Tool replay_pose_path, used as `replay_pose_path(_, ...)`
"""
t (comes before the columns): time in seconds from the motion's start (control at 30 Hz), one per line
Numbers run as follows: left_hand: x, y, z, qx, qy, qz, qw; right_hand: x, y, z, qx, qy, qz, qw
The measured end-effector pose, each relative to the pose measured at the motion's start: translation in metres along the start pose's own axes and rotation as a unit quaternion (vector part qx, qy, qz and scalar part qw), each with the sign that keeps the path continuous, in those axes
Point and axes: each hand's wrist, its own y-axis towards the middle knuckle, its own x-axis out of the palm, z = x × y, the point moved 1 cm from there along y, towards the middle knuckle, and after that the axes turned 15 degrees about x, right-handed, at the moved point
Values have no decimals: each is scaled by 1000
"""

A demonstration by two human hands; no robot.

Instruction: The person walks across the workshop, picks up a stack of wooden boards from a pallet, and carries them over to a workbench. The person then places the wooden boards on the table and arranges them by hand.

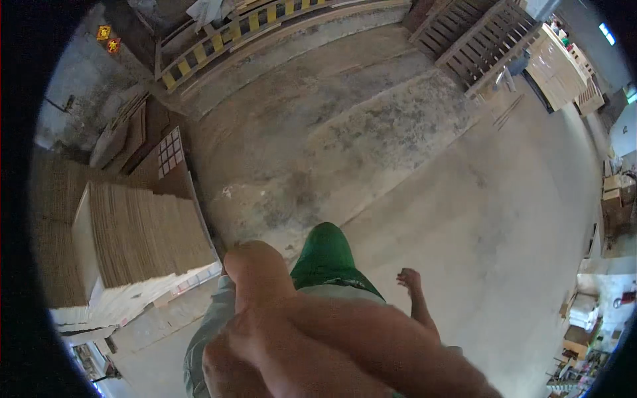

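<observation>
My right hand (409, 278) hangs low on the right side of my body, above the concrete floor (451, 232). Its fingers are loosely curled and somewhat apart, with nothing seen between them. A large stretch of bare skin (298, 345), blurred and very close to the camera, fills the bottom centre. No separate fingers of my left hand can be made out there, and whatever it holds is hidden. Green cloth (325, 255) shows just beyond, between the bare skin and the floor.
Tall stacks of flat brown cardboard (146, 229) stand close on the left. A yellow-and-black striped barrier (229, 36) runs along the top left. Wooden slatted racks (484, 43) and a wrapped pallet load (557, 69) are at the top right. Boxes (617, 192) line the right edge.
</observation>
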Motion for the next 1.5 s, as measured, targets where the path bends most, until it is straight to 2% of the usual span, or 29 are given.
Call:
replay_pose_path(0.07, -52, 6, -35, -5, 4, 7, 1000, 1, 46, -87, -27, -39, 37, 998)
replay_pose_path(0.17, -142, 19, -87, -12, 2, 19, 1000, 20, 75, -201, -126, 110, -11, 986)
replay_pose_path(0.27, -230, 53, -138, -5, -4, 26, 1000, 47, 99, -271, -77, 86, 36, 993)
replay_pose_path(0.33, -285, 82, -173, -10, -5, 30, 999, 60, 115, -294, -33, -60, -36, 997)
replay_pose_path(0.4, -332, 112, -208, -12, -2, 21, 1000, 82, 105, -323, 49, 12, -7, 999)
replay_pose_path(0.43, -356, 125, -226, -15, -1, 21, 1000, 89, 106, -336, -30, -157, 25, 987)
replay_pose_path(0.47, -380, 136, -243, -15, -1, 21, 1000, 96, 116, -354, -108, -326, 43, 938)
replay_pose_path(0.5, -402, 146, -259, -18, 0, 19, 1000, 101, 128, -369, -192, -473, 83, 856)
replay_pose_path(0.57, -443, 163, -293, -22, 4, 15, 1000, 92, 212, -353, -152, -270, 28, 950)
replay_pose_path(0.6, -465, 169, -312, -23, 7, 13, 1000, 87, 256, -343, -136, -162, 4, 977)
replay_pose_path(0.63, -487, 175, -331, -22, 8, 10, 1000, 80, 310, -340, -31, -125, 13, 992)
replay_pose_path(0.67, -510, 181, -350, -21, 11, 7, 1000, 87, 326, -371, -31, -174, 29, 984)
replay_pose_path(0.77, -580, 195, -414, -19, 26, -3, 999, 105, 367, -485, -89, -412, 65, 904)
replay_pose_path(0.9, -660, 233, -502, -15, 42, -13, 999, 99, 481, -628, -185, -595, 72, 779)
replay_pose_path(0.93, -679, 244, -521, -8, 45, -14, 999, 109, 482, -689, -209, -624, 71, 750)
replay_pose_path(0.97, -702, 258, -539, 0, 50, -18, 999, 106, 473, -742, -119, -455, 18, 883)
replay_pose_path(1.0, -722, 269, -555, 7, 53, -24, 998, 114, 429, -821, -29, -142, -40, 989)
replay_pose_path(1.03, -742, 278, -572, 12, 54, -30, 998, 130, 362, -915, 22, 100, -39, 994)
replay_pose_path(1.13, -803, 299, -624, 22, 46, -45, 998, 129, 426, -1037, -119, -37, -93, 988)
replay_pose_path(1.23, -870, 310, -671, 36, 33, -45, 998, 174, 406, -1166, -142, -60, -14, 988)
replay_pose_path(1.33, -951, 317, -711, 6, -68, -19, 997, 186, 487, -1223, -318, -171, -64, 930)
replay_pose_path(1.4, -1008, 336, -742, 16, -95, 11, 995, 196, 514, -1255, -120, -6, -107, 987)
replay_pose_path(1.47, -1056, 372, -772, 30, -75, 80, 994, 205, 543, -1277, -1, 27, -42, 999)
replay_pose_path(1.5, -1080, 387, -784, 12, -58, 77, 995, 201, 557, -1276, 67, 37, -10, 997)
